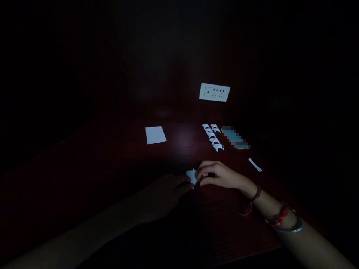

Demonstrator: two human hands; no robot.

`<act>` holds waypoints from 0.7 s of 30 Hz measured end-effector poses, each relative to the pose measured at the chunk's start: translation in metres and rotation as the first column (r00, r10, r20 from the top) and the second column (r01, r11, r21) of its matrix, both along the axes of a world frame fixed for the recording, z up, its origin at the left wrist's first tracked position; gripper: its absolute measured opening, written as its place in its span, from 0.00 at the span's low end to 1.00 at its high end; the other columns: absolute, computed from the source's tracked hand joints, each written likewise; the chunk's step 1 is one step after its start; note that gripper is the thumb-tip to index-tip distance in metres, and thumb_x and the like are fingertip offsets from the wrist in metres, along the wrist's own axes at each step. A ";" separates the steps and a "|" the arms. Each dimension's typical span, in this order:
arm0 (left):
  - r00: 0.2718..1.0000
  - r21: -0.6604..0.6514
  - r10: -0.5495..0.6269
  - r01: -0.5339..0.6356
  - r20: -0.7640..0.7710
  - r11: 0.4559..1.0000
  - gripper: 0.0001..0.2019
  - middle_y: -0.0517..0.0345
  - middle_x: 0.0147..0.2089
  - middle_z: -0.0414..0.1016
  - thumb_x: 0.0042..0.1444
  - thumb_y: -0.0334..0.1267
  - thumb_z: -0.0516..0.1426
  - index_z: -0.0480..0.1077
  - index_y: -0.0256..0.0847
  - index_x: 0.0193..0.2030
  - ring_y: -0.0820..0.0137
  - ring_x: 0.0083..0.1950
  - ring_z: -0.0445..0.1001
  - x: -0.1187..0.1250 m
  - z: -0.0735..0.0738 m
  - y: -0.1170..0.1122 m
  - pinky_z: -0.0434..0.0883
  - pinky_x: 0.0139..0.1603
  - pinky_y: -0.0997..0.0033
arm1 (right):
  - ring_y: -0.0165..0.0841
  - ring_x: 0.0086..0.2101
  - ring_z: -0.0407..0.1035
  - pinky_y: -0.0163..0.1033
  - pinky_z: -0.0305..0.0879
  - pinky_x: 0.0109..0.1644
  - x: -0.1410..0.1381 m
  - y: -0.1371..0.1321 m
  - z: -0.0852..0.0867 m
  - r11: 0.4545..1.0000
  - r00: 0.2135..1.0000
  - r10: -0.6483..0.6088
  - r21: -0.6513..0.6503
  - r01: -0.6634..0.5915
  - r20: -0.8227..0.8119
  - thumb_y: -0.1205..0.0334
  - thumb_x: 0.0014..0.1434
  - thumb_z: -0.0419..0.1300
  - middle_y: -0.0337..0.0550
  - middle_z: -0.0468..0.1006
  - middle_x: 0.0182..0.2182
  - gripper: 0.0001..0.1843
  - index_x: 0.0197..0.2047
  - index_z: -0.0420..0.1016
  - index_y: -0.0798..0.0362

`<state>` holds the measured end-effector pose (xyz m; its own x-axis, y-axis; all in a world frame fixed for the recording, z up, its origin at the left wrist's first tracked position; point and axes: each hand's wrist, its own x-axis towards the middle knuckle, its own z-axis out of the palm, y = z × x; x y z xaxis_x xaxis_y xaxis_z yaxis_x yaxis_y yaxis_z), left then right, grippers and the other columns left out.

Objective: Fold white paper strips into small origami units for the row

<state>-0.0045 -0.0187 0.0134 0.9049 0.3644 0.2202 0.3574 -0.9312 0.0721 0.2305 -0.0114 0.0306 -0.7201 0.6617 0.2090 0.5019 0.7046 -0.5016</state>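
Note:
A small folded piece of white paper (pixel 192 176) lies on the dark red table between my two hands. My left hand (pixel 171 190), deep in shadow, has its fingers closed on the paper's left and lower side. From the right, my right hand (pixel 217 175) pinches the paper's right edge between curled fingers and thumb. Beyond my right hand, several small folded paper pieces (pixel 211 136) are laid out in two rows. A stack of square white paper (pixel 155 135) rests farther off to the left.
A phone (pixel 235 138) with a blurred screen lies right of the folded pieces. Nearer is a narrow white paper strip (pixel 255 164). A power socket (pixel 214 92) is on the wall behind. The table's front edge (pixel 252 254) shows at the bottom; the surroundings are very dark.

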 end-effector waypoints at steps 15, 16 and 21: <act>1.000 0.012 -0.017 0.017 -0.008 1.000 0.25 0.56 0.57 0.56 0.51 0.25 0.48 0.53 0.42 0.57 0.65 0.47 0.62 0.003 0.000 0.002 0.61 0.46 0.64 | 0.24 0.26 0.59 0.30 0.58 0.31 -0.012 -0.003 -0.001 0.986 0.987 -0.158 0.049 0.158 0.005 0.72 0.50 0.53 0.37 0.64 0.25 0.04 0.29 0.68 0.57; 1.000 0.005 -0.015 0.015 -0.005 1.000 0.25 0.56 0.57 0.56 0.51 0.25 0.48 0.53 0.42 0.57 0.65 0.46 0.63 0.003 0.000 0.002 0.61 0.46 0.64 | 0.24 0.26 0.59 0.30 0.57 0.31 -0.013 -0.002 -0.001 0.986 0.986 -0.164 0.041 0.164 0.008 0.72 0.49 0.53 0.37 0.64 0.25 0.04 0.29 0.68 0.57; 0.998 -0.064 -0.002 0.006 0.059 0.998 0.25 0.57 0.55 0.59 0.50 0.24 0.48 0.53 0.42 0.56 0.64 0.50 0.61 0.003 0.002 0.001 0.60 0.49 0.64 | 0.23 0.26 0.59 0.29 0.56 0.30 -0.016 0.000 0.000 0.980 0.980 -0.197 0.016 0.197 0.010 0.75 0.47 0.53 0.37 0.65 0.26 0.06 0.28 0.67 0.57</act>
<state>-0.0013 -0.0173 0.0155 0.8924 0.3761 0.2494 0.3474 -0.9253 0.1523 0.2142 -0.0118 0.0303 -0.5781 0.7879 0.2122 0.6377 0.5985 -0.4849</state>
